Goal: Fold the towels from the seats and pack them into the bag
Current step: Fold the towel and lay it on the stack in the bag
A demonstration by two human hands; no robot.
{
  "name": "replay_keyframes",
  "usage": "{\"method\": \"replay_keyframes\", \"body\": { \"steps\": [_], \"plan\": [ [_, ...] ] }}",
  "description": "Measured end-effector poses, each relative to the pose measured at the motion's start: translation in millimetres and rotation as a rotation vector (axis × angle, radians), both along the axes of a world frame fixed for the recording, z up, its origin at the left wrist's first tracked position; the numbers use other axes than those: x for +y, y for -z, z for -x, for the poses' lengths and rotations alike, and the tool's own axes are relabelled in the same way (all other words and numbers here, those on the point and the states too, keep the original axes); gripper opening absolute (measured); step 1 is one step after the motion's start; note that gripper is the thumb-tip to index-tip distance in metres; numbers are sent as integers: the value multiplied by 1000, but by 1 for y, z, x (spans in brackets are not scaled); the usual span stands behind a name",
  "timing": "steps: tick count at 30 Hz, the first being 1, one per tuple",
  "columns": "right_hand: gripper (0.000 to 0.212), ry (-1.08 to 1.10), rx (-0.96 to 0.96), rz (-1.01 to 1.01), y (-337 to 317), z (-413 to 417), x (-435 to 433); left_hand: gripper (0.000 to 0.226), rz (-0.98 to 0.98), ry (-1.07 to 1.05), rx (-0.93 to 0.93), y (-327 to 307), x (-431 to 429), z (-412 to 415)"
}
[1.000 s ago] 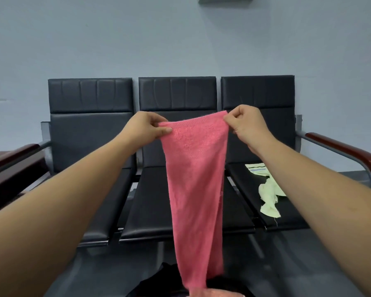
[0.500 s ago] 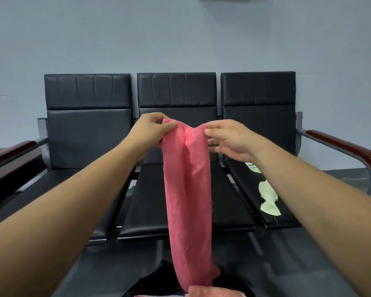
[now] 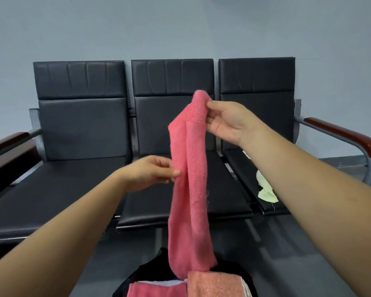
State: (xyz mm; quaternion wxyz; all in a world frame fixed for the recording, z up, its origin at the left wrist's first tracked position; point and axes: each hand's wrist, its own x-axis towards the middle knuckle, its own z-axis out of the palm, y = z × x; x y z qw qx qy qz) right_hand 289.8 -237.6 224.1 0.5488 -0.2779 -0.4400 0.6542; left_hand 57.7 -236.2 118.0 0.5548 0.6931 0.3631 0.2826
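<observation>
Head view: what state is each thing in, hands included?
pink towel: doubled lengthwise, hanging upright, lower end at the bag.
right hand: grips the pink towel's top.
left hand: pinches the pink towel's edge midway down.
pale green towel: unfolded, crumpled on the right seat.
black bag: open.
folded towels: two, lying in the bag's mouth.

The pink towel, spread wide between two hands a second ago, now hangs doubled lengthwise in a narrow strip. The right hand alone grips the gathered top, lifted higher, while the left hand has dropped to pinch the towel's left edge partway down.
</observation>
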Motion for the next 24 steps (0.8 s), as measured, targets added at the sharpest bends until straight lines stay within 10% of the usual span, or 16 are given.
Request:
{"method": "replay_keyframes", "body": {
  "steps": [5, 13, 20, 24],
  "plan": [
    [25, 164, -164, 159, 23, -16, 15, 32, 174, -19, -315, 25, -13, -9],
    [29, 142, -307, 365, 82, -24, 25, 35, 295, -54, -770, 31, -18, -40],
    [45, -169, -422, 365, 156, -25, 13, 66, 377, -233, -896, 59, -10, -40],
    [46, -274, -266, 382, 183, -20, 13, 38, 382, -275, -848, 60, -1, -39]
  ]
}}
